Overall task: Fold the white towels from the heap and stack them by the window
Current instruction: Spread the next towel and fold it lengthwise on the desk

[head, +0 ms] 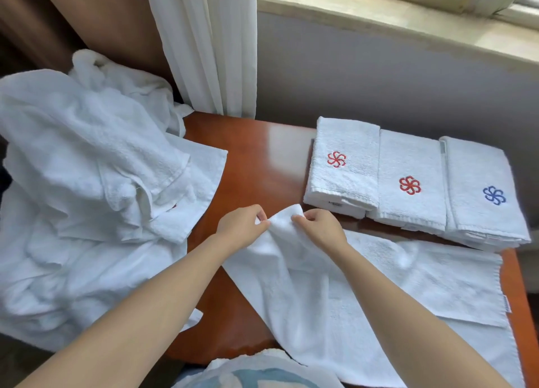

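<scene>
A loose white towel lies spread over the near right part of the red-brown table. My left hand and my right hand both pinch its far corner, lifted slightly off the table, a hand's width apart. A big heap of unfolded white towels covers the left side. Three stacks of folded towels stand side by side at the back right below the window: two with a red flower emblem and one with a blue emblem.
A white curtain hangs behind the table beside a brown drape. The stone window sill runs above the grey wall. A blue and white cloth shows at the bottom edge.
</scene>
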Demonstrator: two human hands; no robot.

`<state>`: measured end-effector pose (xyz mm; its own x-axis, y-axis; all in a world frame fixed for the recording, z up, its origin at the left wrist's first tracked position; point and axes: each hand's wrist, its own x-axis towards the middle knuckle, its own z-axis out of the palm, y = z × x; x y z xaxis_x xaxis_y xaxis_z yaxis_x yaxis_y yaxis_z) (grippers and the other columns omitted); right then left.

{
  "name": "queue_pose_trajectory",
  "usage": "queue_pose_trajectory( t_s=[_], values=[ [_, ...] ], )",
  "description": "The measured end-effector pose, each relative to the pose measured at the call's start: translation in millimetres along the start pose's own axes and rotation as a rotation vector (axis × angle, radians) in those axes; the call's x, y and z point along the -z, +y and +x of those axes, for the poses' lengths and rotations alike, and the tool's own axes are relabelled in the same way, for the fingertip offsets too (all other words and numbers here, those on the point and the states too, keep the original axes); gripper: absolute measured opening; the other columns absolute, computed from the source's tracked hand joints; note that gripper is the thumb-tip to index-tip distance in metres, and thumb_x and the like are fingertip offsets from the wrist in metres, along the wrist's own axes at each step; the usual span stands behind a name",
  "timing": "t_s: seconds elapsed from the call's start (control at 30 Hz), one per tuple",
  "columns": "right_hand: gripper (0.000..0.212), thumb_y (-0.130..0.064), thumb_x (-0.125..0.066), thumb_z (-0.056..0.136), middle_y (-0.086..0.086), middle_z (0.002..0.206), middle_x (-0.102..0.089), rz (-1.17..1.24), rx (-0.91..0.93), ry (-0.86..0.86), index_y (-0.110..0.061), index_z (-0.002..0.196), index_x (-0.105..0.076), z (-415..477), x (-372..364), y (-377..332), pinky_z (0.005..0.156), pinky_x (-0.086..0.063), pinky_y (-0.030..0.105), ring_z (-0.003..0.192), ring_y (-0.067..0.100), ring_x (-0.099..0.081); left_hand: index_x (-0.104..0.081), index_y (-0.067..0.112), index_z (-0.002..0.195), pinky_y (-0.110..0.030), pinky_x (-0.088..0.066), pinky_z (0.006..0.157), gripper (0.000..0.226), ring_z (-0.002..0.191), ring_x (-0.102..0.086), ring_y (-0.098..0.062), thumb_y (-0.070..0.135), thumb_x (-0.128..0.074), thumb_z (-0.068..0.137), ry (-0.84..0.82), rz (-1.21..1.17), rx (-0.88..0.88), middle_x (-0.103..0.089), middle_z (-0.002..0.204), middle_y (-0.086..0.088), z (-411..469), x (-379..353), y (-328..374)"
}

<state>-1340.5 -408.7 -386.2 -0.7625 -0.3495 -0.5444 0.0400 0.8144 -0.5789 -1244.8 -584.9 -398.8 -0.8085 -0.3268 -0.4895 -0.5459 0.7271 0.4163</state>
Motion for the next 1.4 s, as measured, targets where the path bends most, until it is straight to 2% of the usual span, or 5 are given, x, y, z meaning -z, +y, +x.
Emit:
queue_pose_trajectory(
  t_s=[0.2,0.37,0.57,0.83,1.4],
  values=[
    [0.016,-0.011,-0.054,0.080,-0.012,0.069,-0.057,0.060,0.186,0.033,-0.027,0.077,-0.056,-6,0,-4,0.057,-0.037,0.026,0.066,0.008,-0.051,-0.039,0.025,0.144,-0.031,-0.049,0.071,0.053,0.104,-0.062,-0.024,0.028,-0.052,0.093,-0.049,0.088,0.119,-0.061,0.124,0.001,-17,2,6],
    [0.013,-0.022,-0.054,0.081,-0.009,0.065,-0.049,0.183,0.278,-0.017,-0.020,0.070,-0.047,-12,9,-16,0.056,-0.036,0.027,0.058,0.008,-0.043,-0.062,0.019,0.078,-0.021,-0.041,0.054,0.020,0.053,-0.061,-0.016,0.029,-0.049,0.088,-0.229,0.286,0.276,-0.066,0.064,0.005,-35,11,18],
    [0.017,-0.003,-0.042,0.081,0.001,0.069,-0.040,0.228,0.296,-0.188,-0.017,0.072,-0.041,-26,16,-17,0.053,-0.027,0.027,0.063,0.015,-0.034,-0.059,0.020,0.078,-0.024,-0.040,0.054,0.033,0.062,-0.056,-0.014,0.052,-0.056,0.085,-0.416,0.396,0.279,-0.058,0.078,0.002,-47,19,26],
    [0.016,-0.004,-0.045,0.080,-0.004,0.067,-0.054,0.375,0.322,-0.295,-0.014,0.076,-0.056,-37,30,-14,0.050,-0.037,0.018,0.059,0.011,-0.047,-0.033,0.040,0.139,-0.027,-0.040,0.103,0.076,0.136,-0.031,-0.004,0.009,-0.062,0.076,-0.226,-0.529,-0.152,-0.032,0.146,0.019,-62,17,30],
    [0.049,0.011,-0.044,0.079,-0.017,0.077,-0.072,0.497,0.493,0.157,-0.028,0.072,-0.073,-44,58,-31,0.066,-0.046,0.008,0.072,-0.007,-0.063,-0.050,0.020,0.079,-0.033,-0.044,0.059,0.018,0.075,-0.050,-0.020,0.013,-0.066,0.083,0.559,0.098,-0.324,-0.052,0.090,0.004,-50,74,60]
  ],
)
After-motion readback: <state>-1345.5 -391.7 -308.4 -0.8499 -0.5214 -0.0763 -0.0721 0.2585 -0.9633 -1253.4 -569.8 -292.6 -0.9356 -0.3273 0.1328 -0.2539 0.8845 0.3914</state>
